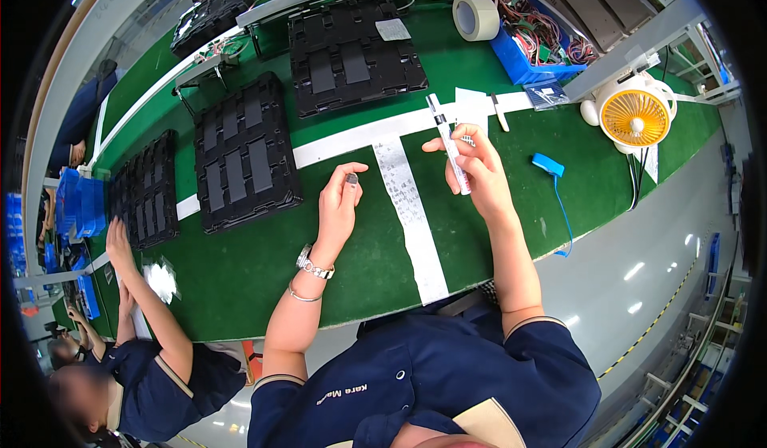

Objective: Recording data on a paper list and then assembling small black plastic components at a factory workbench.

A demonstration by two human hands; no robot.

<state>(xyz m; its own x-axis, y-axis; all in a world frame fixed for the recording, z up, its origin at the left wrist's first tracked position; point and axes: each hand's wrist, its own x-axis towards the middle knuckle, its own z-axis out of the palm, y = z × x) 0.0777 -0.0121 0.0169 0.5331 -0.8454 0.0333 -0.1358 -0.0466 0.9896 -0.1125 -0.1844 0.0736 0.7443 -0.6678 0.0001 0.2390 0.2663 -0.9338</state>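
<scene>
Looking down on a big green bench (367, 248), with a black slotted tray (244, 152) off to the left and another black tray (343, 60) farther back. Next size down, a long white strip (406, 216) covered in handwriting, running from near side toward back with a slight lean left, smack between both hands. Just right of it, the right hand (477, 168), closed around a white marker-style pen (449, 146). Just left of it, the left hand (338, 208), partly curled and about as near to the strip, so no clear winner there. As for the pen: raised on the strip's right, far end poking up and left past the fingers, long axis almost parallel to the strip. Smallest of all, a dark bit (351, 179) at the left fingertips. Can't tell if pinched or worn, honestly.
</scene>
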